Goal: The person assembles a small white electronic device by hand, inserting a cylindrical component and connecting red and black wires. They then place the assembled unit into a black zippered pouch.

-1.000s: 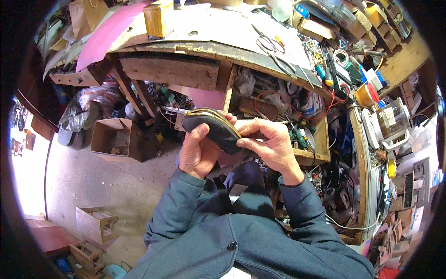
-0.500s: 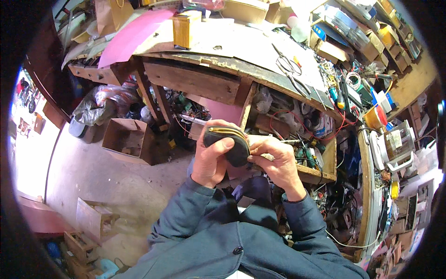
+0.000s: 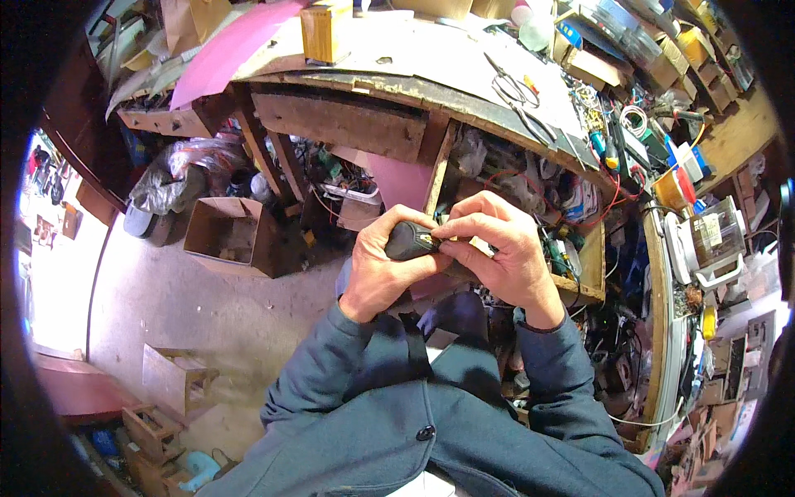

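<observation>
Above my lap I hold a small dark zip pouch (image 3: 411, 240), rounded, with a gold-coloured zipper. Its end faces up between my hands. My left hand (image 3: 377, 261) is wrapped around its body, thumb below and fingers above. Thumb and index finger of my right hand (image 3: 495, 248) are pinched together at the zipper's end, on the pouch's right side. Whether they grip the zip pull itself is hidden by the fingertips.
Ahead stands a cluttered workbench (image 3: 397, 70) bearing pliers (image 3: 534, 124) and a yellowish box (image 3: 325, 33). Right of my hands is an open drawer (image 3: 592, 277) full of tools and wires. A cardboard box (image 3: 224, 236) sits on the floor at left; a small wooden stool (image 3: 170, 381) lies nearer.
My left hand has turned the pouch from showing its broad side to showing its narrow zippered end. The right hand has risen slightly and stays pinched beside it.
</observation>
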### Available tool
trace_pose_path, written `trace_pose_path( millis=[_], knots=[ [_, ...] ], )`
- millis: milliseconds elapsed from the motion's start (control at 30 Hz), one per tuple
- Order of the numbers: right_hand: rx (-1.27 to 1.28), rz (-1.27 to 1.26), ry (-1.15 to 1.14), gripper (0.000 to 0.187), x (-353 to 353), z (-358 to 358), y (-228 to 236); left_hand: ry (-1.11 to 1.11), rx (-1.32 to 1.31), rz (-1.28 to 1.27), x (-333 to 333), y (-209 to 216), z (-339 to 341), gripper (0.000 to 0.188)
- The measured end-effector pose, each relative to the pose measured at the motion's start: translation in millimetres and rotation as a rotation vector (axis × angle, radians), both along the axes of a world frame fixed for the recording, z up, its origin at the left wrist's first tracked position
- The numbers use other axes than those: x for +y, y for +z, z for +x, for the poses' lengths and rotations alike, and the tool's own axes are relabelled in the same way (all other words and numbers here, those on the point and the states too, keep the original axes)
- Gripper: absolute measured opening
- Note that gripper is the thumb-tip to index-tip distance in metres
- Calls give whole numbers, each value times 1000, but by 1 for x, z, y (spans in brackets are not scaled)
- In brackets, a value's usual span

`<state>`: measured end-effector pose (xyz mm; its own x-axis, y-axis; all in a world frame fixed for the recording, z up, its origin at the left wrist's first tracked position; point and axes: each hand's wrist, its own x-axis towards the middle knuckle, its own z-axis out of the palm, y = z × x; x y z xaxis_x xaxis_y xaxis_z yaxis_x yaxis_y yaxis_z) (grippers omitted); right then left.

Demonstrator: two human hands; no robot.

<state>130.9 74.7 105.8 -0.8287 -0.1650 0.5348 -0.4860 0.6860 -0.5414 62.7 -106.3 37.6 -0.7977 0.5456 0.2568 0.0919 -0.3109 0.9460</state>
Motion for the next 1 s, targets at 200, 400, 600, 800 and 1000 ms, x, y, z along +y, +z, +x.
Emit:
trace_pose_path(
  millis=[200, 400, 600, 800, 1000],
  knots=[
    [-67, 1, 27, 17, 1, 4, -1, 19, 149, -106, -3, 0, -1, 39],
    [-99, -35, 74, 14, 3, 4, -3, -130, 227, -136, -10, 0, -9, 38],
    [-21, 43, 115, 13, -1, 2, -3, -335, 9, -160, -11, -5, -11, 42],
    [-30, 60, 129, 14, 6, -2, -10, -523, -388, 101, -12, -20, -13, 50],
    [-14, 41, 123, 14, -1, -2, -3, -516, -512, 168, -8, -17, -5, 43]
  ],
)
